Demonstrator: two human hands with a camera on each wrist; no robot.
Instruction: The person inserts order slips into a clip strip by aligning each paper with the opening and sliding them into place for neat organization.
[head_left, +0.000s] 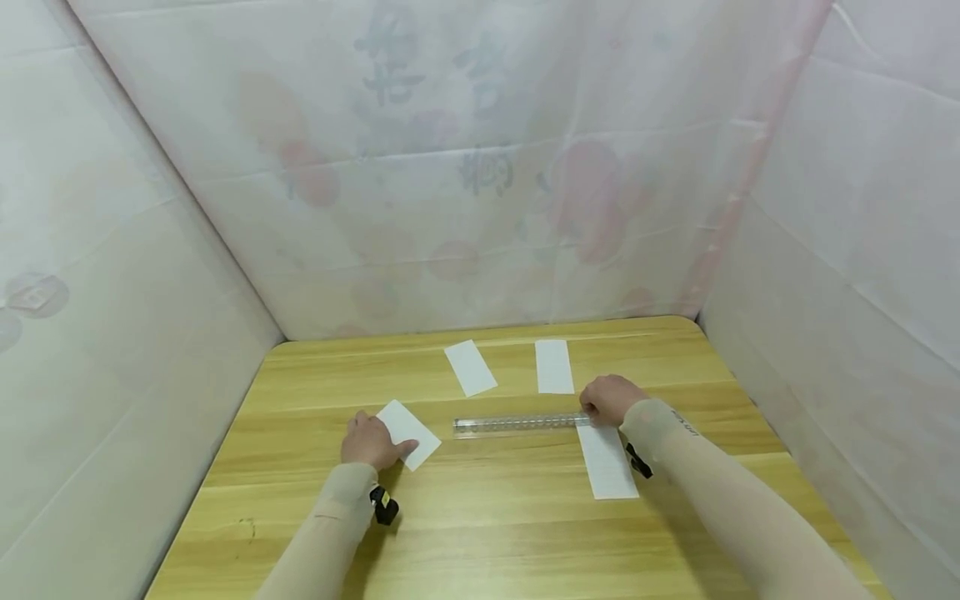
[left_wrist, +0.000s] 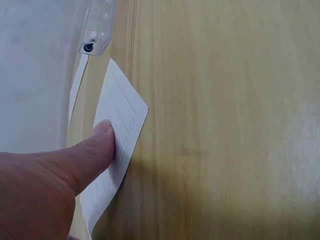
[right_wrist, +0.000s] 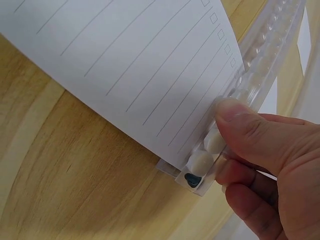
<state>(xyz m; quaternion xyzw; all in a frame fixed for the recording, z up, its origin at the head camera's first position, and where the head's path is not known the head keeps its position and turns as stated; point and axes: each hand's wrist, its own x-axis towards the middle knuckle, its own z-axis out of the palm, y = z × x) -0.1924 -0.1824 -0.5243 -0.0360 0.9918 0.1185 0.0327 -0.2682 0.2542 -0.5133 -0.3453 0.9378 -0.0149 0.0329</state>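
My left hand (head_left: 369,440) pinches a small white ruled slip (head_left: 411,427), its thumb on the top face; the fingers beneath are mostly hidden. Printed lines and little boxes show on this slip (left_wrist: 116,107) in the left wrist view. Across the middle of the table lies a clear plastic ticket rail (head_left: 517,425) with a row of white balls inside. My right hand (head_left: 611,398) grips its right end, thumb on top and fingers curled below. Another ruled slip (head_left: 609,467) has its far edge at the rail under that hand; in the right wrist view this slip (right_wrist: 125,65) meets the rail (right_wrist: 202,162).
Two more white slips lie beyond the rail, a tilted slip (head_left: 471,367) and a straighter slip (head_left: 554,367). The wooden table (head_left: 480,533) is bounded by pale printed curtains (head_left: 480,208) at the back and both sides.
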